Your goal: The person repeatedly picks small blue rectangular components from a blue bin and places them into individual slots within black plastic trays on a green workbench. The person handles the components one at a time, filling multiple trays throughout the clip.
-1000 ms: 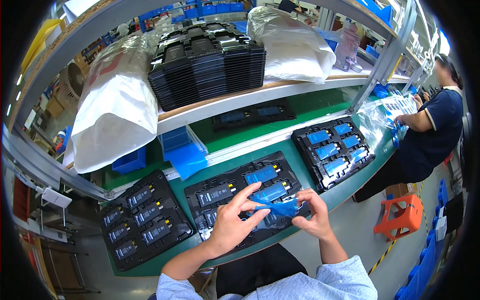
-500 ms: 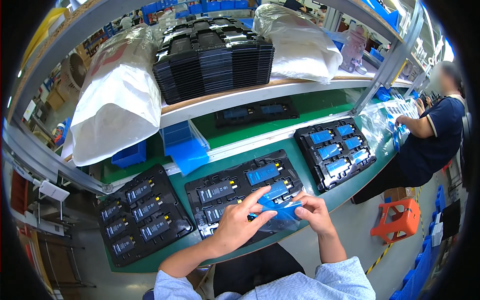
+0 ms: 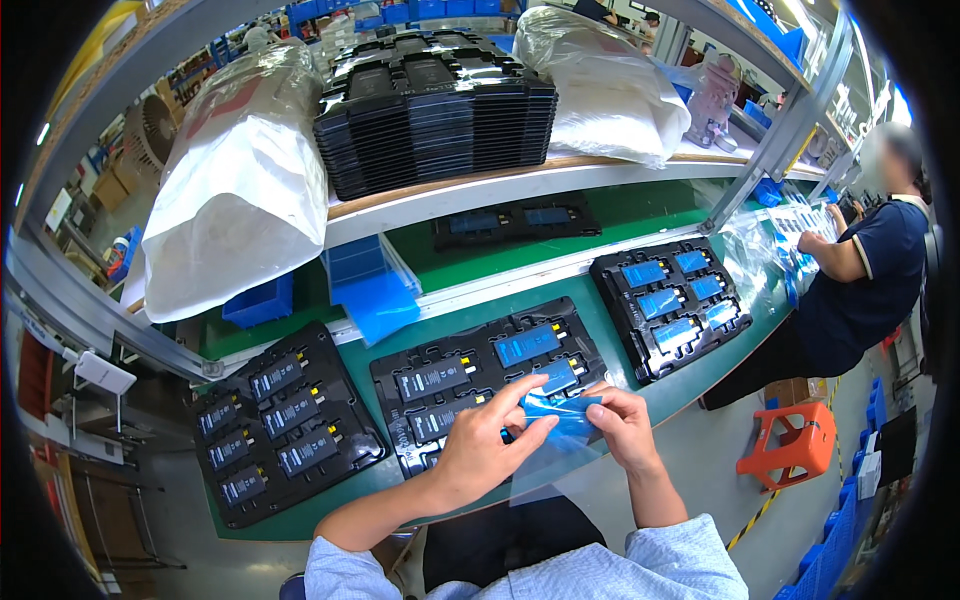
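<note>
A piece of blue plastic film (image 3: 568, 409) with a clear sheet (image 3: 540, 472) hanging below it is held between my hands, above the middle tray. My right hand (image 3: 628, 430) pinches the film's right end between thumb and fingers. My left hand (image 3: 482, 445) holds its left side, index finger and thumb on either side of it. Below them lies a black plastic tray (image 3: 400, 440) of flat battery packs; the pack (image 3: 530, 344) at its far right has a blue face, the pack (image 3: 438, 378) at far left a dark printed one. My hands hide the near part of that tray.
Left stands a tray (image 3: 355, 425) of dark battery packs; right, a tray (image 3: 640, 365) of blue-faced ones. Blue film sheets (image 3: 372, 295) lie under the shelf edge (image 3: 430, 200), which bears stacked black trays (image 3: 430, 140). A co-worker (image 3: 870, 270) works at right, near an orange stool (image 3: 790, 445).
The clear sheet now hangs lower and shows more plainly beneath my hands. Both hands stay at nearly the same place over the middle tray.
</note>
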